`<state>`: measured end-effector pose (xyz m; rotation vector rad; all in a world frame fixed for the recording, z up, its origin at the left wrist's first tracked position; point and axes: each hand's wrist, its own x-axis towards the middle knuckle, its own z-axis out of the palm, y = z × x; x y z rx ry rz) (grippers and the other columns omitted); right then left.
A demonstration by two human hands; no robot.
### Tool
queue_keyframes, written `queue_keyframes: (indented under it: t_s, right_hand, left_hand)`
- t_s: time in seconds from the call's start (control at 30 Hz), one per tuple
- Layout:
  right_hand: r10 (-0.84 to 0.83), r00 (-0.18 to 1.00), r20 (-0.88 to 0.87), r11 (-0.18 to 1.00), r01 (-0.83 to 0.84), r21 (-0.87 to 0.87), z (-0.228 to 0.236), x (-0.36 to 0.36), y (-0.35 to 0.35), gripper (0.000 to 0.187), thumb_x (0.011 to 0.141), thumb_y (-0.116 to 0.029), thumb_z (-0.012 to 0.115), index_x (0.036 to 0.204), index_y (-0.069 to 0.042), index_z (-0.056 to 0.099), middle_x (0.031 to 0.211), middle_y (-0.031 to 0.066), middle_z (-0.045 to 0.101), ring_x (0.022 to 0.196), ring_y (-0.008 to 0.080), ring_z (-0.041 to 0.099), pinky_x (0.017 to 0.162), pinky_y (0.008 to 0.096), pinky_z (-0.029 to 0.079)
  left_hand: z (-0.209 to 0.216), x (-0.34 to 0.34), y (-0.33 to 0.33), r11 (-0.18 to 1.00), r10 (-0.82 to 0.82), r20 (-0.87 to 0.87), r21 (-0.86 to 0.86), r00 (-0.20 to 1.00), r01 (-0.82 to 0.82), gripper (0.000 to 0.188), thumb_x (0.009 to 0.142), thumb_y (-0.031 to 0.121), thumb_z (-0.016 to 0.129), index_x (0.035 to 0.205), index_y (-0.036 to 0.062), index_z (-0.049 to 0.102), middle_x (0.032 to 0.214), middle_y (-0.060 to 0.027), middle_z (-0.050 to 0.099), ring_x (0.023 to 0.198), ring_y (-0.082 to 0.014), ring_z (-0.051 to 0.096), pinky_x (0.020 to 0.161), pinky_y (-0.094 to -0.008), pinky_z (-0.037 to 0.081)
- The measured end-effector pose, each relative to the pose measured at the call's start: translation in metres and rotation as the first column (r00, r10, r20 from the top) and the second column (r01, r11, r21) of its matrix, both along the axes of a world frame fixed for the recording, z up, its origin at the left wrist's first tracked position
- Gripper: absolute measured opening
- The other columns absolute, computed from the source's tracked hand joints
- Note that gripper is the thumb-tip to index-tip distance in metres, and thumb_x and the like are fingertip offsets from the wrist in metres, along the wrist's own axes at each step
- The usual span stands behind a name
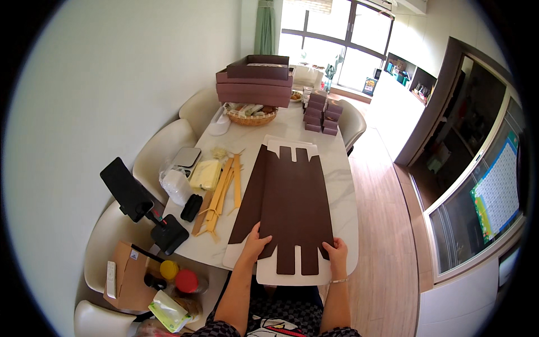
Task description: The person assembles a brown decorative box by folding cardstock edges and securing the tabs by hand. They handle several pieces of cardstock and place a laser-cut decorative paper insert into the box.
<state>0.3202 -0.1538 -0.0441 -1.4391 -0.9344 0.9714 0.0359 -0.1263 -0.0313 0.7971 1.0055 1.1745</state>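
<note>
A flat dark brown cardboard box blank (295, 199) with slotted tabs at its near and far ends lies in front of me on the white marbled table. Beneath it, on the left, another brown cardboard piece (247, 212) shows, and white board edges (268, 268) stick out at both ends. My left hand (257, 245) grips the near left edge of the top blank, thumb on its surface. On the opposite near edge my right hand (336, 253) is closed the same way, its thumb over the board. The fingers under the edges are partly hidden.
Left of the cardboard lie yellow ribbon strips (222, 191), a yellow packet (206, 175), a black case (192, 208) and a phone on a stand (168, 233). Farther back are stacked brown box trays (252, 92) above a wicker basket (252, 119), and small brown boxes (323, 118).
</note>
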Motion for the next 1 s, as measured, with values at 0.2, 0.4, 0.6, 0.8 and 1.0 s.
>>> queue_keyframes:
  t_s: [0.2,0.4,0.6,0.8,1.0]
  right_hand:
    - [0.008,1.000,0.024,1.000,-0.008,0.003,0.003,-0.001,-0.001,0.027,0.079,0.002,0.070,0.103,0.006,0.059,0.094,0.0108,0.070,0.079,0.0141,0.066,0.072,0.0251,0.053]
    - [0.005,1.000,0.021,1.000,-0.006,0.020,0.007,-0.004,-0.003,0.027,0.079,0.003,0.070,0.104,0.006,0.059,0.096,0.0109,0.069,0.082,0.0140,0.065,0.074,0.0251,0.052]
    - [0.008,1.000,-0.022,1.000,-0.007,0.011,0.009,-0.005,-0.001,0.029,0.080,0.003,0.070,0.106,0.007,0.058,0.096,0.0112,0.069,0.082,0.0143,0.065,0.075,0.0254,0.053]
    - [0.003,1.000,0.003,1.000,-0.003,0.010,0.006,-0.004,0.001,0.029,0.080,0.003,0.069,0.107,0.007,0.058,0.097,0.0120,0.069,0.082,0.0146,0.065,0.074,0.0255,0.053]
    - [-0.019,0.999,0.044,0.999,0.017,0.033,0.011,-0.010,-0.002,0.030,0.079,0.002,0.070,0.106,0.008,0.057,0.097,0.0123,0.069,0.084,0.0147,0.065,0.075,0.0261,0.053]
  left_hand:
    - [0.000,0.001,0.001,1.000,0.008,-0.019,-0.027,1.000,-0.008,0.063,0.090,-0.002,0.056,0.147,-0.0022,0.028,0.137,-0.0199,0.050,0.122,-0.0247,0.052,0.102,-0.0342,0.044]
    - [0.002,0.001,0.002,0.999,0.017,-0.013,-0.045,1.000,-0.017,0.059,0.092,0.001,0.055,0.145,-0.0033,0.029,0.137,-0.0187,0.049,0.121,-0.0230,0.053,0.101,-0.0332,0.045]
    - [0.003,0.001,0.004,0.997,0.007,-0.003,-0.073,1.000,-0.007,0.058,0.093,0.000,0.054,0.145,-0.0030,0.029,0.137,-0.0189,0.049,0.120,-0.0231,0.054,0.099,-0.0334,0.046]
    - [-0.002,0.001,0.007,0.997,0.000,-0.010,-0.073,1.000,-0.001,0.057,0.094,0.000,0.053,0.146,-0.0031,0.028,0.137,-0.0191,0.049,0.120,-0.0233,0.054,0.098,-0.0335,0.048]
    - [0.009,0.000,0.004,0.996,0.018,0.023,-0.090,1.000,-0.016,0.055,0.095,0.002,0.053,0.145,-0.0028,0.029,0.134,-0.0177,0.052,0.119,-0.0220,0.054,0.097,-0.0330,0.048]
